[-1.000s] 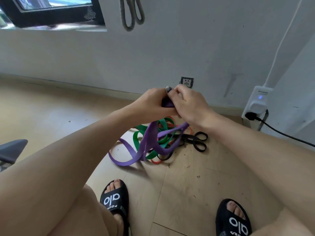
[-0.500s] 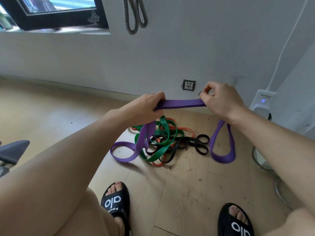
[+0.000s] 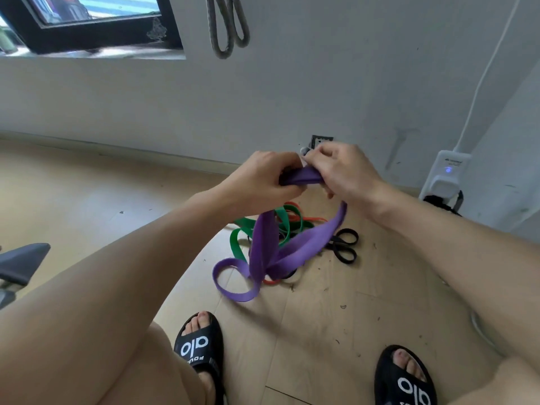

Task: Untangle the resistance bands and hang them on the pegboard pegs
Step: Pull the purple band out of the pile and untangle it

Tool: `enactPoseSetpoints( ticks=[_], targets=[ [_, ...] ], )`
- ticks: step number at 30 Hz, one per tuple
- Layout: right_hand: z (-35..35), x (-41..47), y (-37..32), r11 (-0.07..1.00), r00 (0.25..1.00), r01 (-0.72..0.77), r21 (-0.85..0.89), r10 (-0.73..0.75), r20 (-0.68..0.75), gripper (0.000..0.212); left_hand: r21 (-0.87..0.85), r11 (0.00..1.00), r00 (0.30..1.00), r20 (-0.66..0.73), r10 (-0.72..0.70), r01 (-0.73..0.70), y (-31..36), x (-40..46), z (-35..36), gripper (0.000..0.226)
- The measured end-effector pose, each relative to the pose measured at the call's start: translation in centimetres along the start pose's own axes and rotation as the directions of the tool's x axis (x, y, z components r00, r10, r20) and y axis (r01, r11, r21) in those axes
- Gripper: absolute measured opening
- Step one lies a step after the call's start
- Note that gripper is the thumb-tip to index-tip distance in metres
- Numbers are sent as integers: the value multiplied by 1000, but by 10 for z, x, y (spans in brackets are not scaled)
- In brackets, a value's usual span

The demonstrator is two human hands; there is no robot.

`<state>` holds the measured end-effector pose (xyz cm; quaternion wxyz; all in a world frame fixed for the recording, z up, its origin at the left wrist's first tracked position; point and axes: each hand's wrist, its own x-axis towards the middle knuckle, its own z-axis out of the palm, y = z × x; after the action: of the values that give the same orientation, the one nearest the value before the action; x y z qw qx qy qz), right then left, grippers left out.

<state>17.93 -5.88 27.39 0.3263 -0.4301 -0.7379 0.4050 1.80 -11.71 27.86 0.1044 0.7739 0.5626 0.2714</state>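
Head view, hands: the left hand point(image 3: 263, 179) and the right hand point(image 3: 344, 171) are meeting close together above the floor, both curling their fingers round the top of the purple band point(image 3: 264, 247) and gripping it between them.

Head view, purple band: it is hanging from the two hands in long loops, its lowest loop lying on the wooden floor point(image 3: 87, 200) just in front of the left sandal point(image 3: 200, 349). It is draping over the pile, and I cannot tell whether it is fully free of the others.

Head view, pile: the green band point(image 3: 238, 239), the orange band point(image 3: 304, 217) and the black band point(image 3: 346, 247) are lying tangled together on the floor, beyond the feet and near the wall.

Head view, far wall: a grey band point(image 3: 228, 30) is hanging high on the wall point(image 3: 321, 83), right of the window point(image 3: 87, 21); its peg is out of the frame.

Progress: judging by this, one band is already hanging, the purple one is being worked loose, and three are waiting in the pile, so most of the task is left.

Count: five bands, one each of purple, green, orange, black and grey; two hands; two black sandals, the right sandal point(image 3: 409, 378) near the lower right; one wall socket point(image 3: 321, 140) just behind the hands; one white plug adapter point(image 3: 445, 176) at the far right.
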Motion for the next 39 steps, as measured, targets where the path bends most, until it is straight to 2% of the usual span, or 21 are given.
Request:
enactPoseSetpoints(
  ticks=[2,5,9,11,13,16,19,20,22,24,26,28,31,34,36,37,39],
  targets=[
    [-9,4,-7,998,997,16,66,-12,-71,21,7,1000,1000,13,-28,28,-8,-3,-3,9],
    [-24,6,-9,990,991,27,141,-8,-131,17,31,997,995,65,-77,75,-22,-6,-8,14],
    [-43,8,1,996,976,-37,86,55,-213,16,73,987,982,110,-151,143,-30,-8,-13,15],
    [-45,7,15,991,985,-110,-71,99,-144,14,97,985,985,85,-150,141,-25,-7,-11,11],
    [-41,1,29,962,980,-195,-193,197,-6,24,64,993,995,8,-101,101,-13,-2,-10,10],
    [-30,-10,23,965,952,-262,24,254,169,49,60,998,1000,9,-18,18,6,5,-9,13],
    [-10,-10,1,939,961,-232,253,181,210,57,76,996,998,46,46,-50,14,9,-4,18],
    [-4,-10,-3,952,972,-189,240,147,184,55,45,998,999,21,44,-45,13,8,-4,19],
    [0,-10,-6,995,994,-75,65,69,87,47,-11,1000,1000,-17,17,-17,11,7,-3,17],
    [-9,-5,-5,998,1000,-12,-68,12,-7,32,-8,1000,999,13,-29,29,10,6,-2,16],
    [-22,1,-5,993,998,17,-116,-24,-65,22,24,998,996,69,-58,57,5,4,-3,11],
    [-34,6,-3,992,992,13,-126,-29,-125,21,38,994,987,122,-109,105,-5,1,-7,6],
    [-44,6,2,993,984,2,-122,-24,-178,20,36,982,967,168,-190,186,-14,-4,-9,11],
    [-44,5,4,989,991,-31,-142,12,-137,22,47,980,964,179,-198,193,-14,-5,-8,10],
    [-44,2,6,972,996,-82,-220,70,-61,28,9,981,971,141,-194,194,-11,-4,-8,10],
    [-42,-2,5,975,996,-88,-206,89,-7,33,-19,980,975,111,-193,196,-8,-3,-8,11],
    [-29,-9,1,991,984,-130,21,127,124,43,-86,979,982,53,-179,183,4,0,-7,7]
  ],
)
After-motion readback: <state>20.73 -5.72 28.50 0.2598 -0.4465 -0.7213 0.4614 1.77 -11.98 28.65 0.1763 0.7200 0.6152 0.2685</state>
